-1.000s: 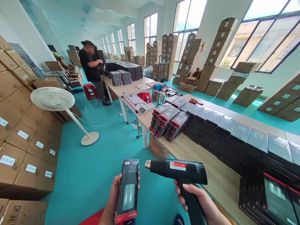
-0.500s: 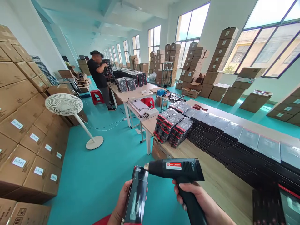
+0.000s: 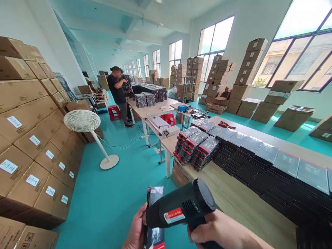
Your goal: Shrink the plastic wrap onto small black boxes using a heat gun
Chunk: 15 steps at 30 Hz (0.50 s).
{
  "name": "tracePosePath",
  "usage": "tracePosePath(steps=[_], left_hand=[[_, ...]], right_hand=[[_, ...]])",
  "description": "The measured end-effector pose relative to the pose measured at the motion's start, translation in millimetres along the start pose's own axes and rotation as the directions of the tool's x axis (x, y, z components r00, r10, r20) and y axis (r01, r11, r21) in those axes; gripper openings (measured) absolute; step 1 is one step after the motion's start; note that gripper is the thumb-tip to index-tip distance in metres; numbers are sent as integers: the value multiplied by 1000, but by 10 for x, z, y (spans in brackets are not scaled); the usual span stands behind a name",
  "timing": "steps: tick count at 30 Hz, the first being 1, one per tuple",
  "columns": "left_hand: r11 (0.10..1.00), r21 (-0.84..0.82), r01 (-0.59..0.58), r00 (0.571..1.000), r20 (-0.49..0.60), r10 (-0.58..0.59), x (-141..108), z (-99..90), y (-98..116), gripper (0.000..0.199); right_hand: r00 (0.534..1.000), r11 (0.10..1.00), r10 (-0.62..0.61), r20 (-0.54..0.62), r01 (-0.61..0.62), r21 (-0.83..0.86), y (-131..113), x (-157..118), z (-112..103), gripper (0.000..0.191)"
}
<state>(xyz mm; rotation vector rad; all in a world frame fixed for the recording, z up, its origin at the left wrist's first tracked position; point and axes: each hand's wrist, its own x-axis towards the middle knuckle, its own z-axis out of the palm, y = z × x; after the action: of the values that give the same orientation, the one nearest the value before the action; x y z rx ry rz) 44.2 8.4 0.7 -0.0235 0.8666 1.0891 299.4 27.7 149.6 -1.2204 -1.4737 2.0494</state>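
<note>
My right hand is wrapped round the grip of a black heat gun with a red and white label. The gun lies across the front of a slim black box with red edging and shiny clear film, hiding its middle. The nozzle points left, close to the box's left edge; whether it touches cannot be made out. My left hand grips that box from the left side, holding it up above the floor. On the table to the right stand stacks of film-wrapped boxes and a long row of black boxes.
A white fan stands on the turquoise floor, left of centre. Brown cartons are piled along the left. A co-worker stands at a farther table. Red stools and cartons by the windows are also there.
The heat gun has swung down and left, from the box's top end to across its middle, with its nozzle lower. The box stays in my left hand. The view has shifted slightly.
</note>
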Motion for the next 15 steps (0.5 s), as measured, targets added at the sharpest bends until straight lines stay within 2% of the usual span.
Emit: tracePosePath(steps=[2,4,5,8,11,15], left_hand=[[997,48,-63,998,-3,63,-11,-15,3,27],[995,83,-62,998,20,61,-24,-32,7,32],[994,93,-52,998,23,50,-28,-40,8,34],[992,113,-56,998,-5,57,-35,-44,0,35],[987,139,-82,996,-7,84,-46,-12,-10,39],[984,160,-83,996,28,79,-37,9,-3,45]], right_hand=[[996,996,-45,-76,51,75,9,46,-34,21],[975,978,-66,-213,105,179,26,108,-109,32],[969,971,-48,-242,102,214,33,132,-149,34],[982,965,31,-188,20,263,35,145,-203,33],[992,955,31,-119,6,296,12,121,-135,37],[971,965,3,-240,61,256,25,136,-86,37]])
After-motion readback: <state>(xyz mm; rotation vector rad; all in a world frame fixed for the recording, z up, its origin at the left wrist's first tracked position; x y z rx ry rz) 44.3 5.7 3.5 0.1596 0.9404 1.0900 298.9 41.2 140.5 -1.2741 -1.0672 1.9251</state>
